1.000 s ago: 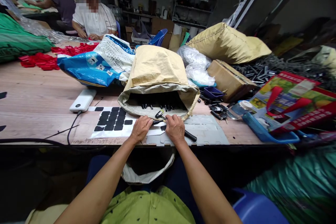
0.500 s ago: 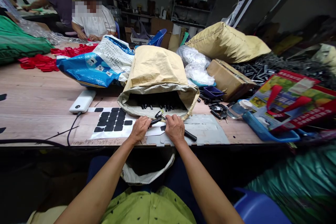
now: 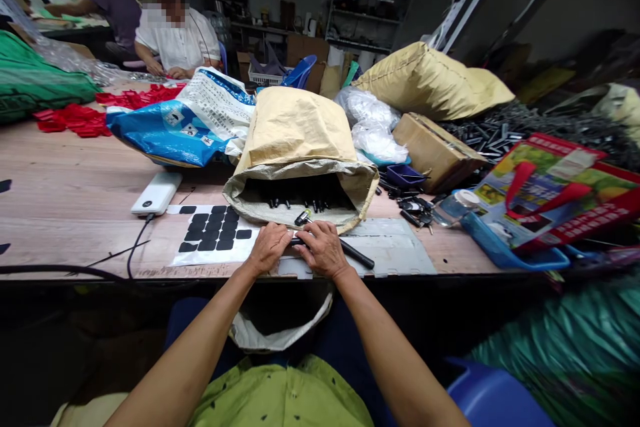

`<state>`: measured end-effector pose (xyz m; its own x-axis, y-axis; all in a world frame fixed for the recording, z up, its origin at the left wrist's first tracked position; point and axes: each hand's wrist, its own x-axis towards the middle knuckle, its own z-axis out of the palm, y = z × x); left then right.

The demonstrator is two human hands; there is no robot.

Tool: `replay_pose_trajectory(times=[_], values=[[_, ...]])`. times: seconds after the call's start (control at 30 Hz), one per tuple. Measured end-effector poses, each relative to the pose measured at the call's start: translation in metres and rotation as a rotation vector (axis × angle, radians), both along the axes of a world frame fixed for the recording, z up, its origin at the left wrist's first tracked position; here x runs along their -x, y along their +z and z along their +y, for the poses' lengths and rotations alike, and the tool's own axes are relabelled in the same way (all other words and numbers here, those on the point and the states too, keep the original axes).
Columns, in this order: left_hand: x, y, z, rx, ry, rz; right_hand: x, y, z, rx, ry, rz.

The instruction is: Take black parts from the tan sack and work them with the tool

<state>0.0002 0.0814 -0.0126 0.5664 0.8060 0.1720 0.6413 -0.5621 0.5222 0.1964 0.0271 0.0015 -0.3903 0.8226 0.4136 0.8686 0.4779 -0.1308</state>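
My left hand (image 3: 271, 248) is closed with its fingertips around one end of a short black rod (image 3: 296, 241), low over the table's front edge. From the other side my right hand (image 3: 323, 249) pinches the same rod between thumb and fingers. Under my right hand runs a small hammer (image 3: 358, 254). Its yellowish-and-black head shows beyond my fingers and its black handle sticks out to the right. Just behind both hands gapes the mouth of a tan paper sack (image 3: 300, 140), with several small black pieces (image 3: 315, 205) inside.
Left of my hands lies a white sheet (image 3: 245, 250) with black rounded stickers (image 3: 216, 227); a white power bank (image 3: 157, 193) is beyond it. A grey board (image 3: 400, 247), a clear jar (image 3: 455, 207) and a blue tray (image 3: 515, 253) are rightward. Two people sit at the back left.
My right hand has shifted slightly left, its fingers now on the rod's end rather than around the hammer's shaft. The rod has turned more level; the hammer has sunk slightly.
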Motion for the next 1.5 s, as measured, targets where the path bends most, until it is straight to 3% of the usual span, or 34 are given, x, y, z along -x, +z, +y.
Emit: replay_pose_trajectory(times=[0.43,0.77,0.87,0.97,1.07,1.17,1.3,1.5], values=[[0.004,0.009,-0.005,0.073,-0.028,-0.107,-0.007,-0.008,0.004,0.012,0.025,0.078],[0.001,-0.001,-0.002,-0.042,-0.052,-0.009,-0.004,0.0,-0.003,-0.034,0.061,0.096],[0.0,-0.005,0.0,-0.08,-0.037,-0.031,-0.007,0.002,-0.008,-0.126,-0.07,0.226],[0.0,0.0,-0.007,-0.126,-0.034,-0.065,-0.01,-0.001,-0.008,-0.227,-0.317,0.322],[0.005,0.01,-0.032,-0.15,-0.05,-0.106,-0.01,-0.007,-0.002,-0.25,-0.53,0.328],[0.015,0.013,-0.071,-0.051,-0.113,-0.123,-0.007,-0.01,0.003,-0.204,-0.592,0.228],[0.03,-0.007,-0.112,0.221,-0.14,0.03,-0.004,-0.01,0.005,-0.11,-0.568,0.107],[0.042,-0.06,-0.112,0.437,0.14,0.571,-0.004,-0.01,0.004,-0.108,-0.562,0.1]])
